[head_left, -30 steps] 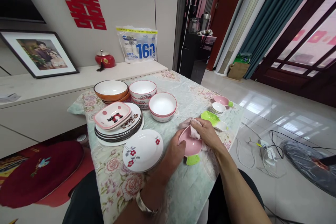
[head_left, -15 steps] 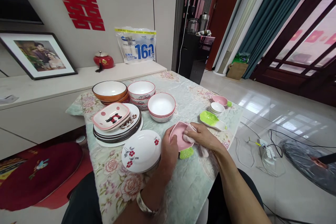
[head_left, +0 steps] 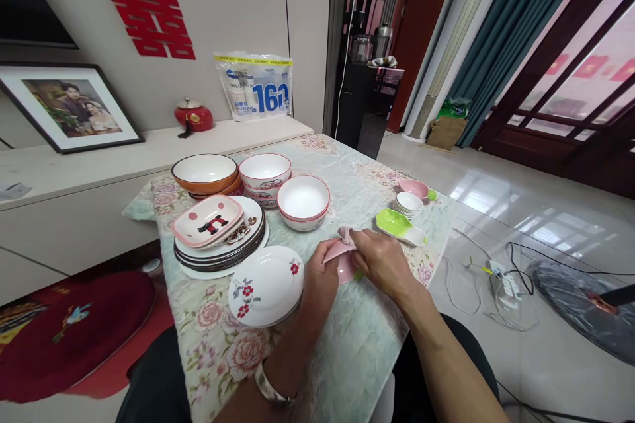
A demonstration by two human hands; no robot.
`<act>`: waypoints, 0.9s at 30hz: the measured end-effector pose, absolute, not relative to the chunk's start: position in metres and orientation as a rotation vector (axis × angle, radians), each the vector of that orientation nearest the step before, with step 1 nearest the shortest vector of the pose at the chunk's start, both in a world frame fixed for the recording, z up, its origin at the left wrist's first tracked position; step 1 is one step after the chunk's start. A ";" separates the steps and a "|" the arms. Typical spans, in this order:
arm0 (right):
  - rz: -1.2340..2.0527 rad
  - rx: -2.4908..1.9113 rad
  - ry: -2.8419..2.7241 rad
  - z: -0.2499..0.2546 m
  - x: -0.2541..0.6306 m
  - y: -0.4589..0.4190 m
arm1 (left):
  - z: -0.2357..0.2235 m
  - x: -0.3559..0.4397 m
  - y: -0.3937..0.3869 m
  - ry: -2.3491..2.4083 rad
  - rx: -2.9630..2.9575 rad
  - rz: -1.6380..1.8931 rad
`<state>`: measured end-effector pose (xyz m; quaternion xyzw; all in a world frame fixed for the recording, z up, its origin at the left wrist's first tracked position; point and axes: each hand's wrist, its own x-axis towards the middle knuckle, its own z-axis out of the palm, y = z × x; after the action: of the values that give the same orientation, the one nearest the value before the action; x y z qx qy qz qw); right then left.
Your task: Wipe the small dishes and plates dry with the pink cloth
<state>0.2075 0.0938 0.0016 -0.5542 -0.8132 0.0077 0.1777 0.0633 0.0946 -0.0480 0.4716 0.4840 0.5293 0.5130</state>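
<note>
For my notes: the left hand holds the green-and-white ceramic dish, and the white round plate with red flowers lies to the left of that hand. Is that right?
Not quite: the head view shows the left hand holding the glossy pink bowl, while the green-and-white ceramic dish lies past the right hand. The white round plate does lie to the left.

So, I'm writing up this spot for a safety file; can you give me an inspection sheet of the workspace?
Surface: flowered tablecloth, wrinkled
Things in hand: pink bowl, cloth bunched at its rim
Clutter: stacked plates and bowls left; small white dishes and green dish right
Hands: left fingers on the pink bowl; right fingers on the cloth
Cables: cords and power strip on the floor, right
Surroundings: red jar and plastic bag on a cabinet behind
</note>
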 end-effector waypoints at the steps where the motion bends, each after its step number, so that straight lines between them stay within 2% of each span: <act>1: 0.032 -1.557 -2.286 0.000 0.207 0.095 | -0.049 0.064 0.095 1.171 1.113 1.291; 9: 0.566 -1.518 -2.023 -0.006 0.205 0.105 | -0.062 0.064 0.096 1.129 0.979 1.467; 20: 1.192 -1.238 -2.053 0.005 0.244 0.102 | -0.064 0.071 0.095 1.022 0.793 1.430; 27: 1.185 -1.256 -1.894 0.007 0.250 0.102 | -0.067 0.075 0.099 1.024 0.551 1.421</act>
<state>0.2498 0.1019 0.0070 -0.4697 -0.7082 0.4432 0.2853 0.0753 0.0994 -0.0671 0.2384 0.4430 0.6147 0.6075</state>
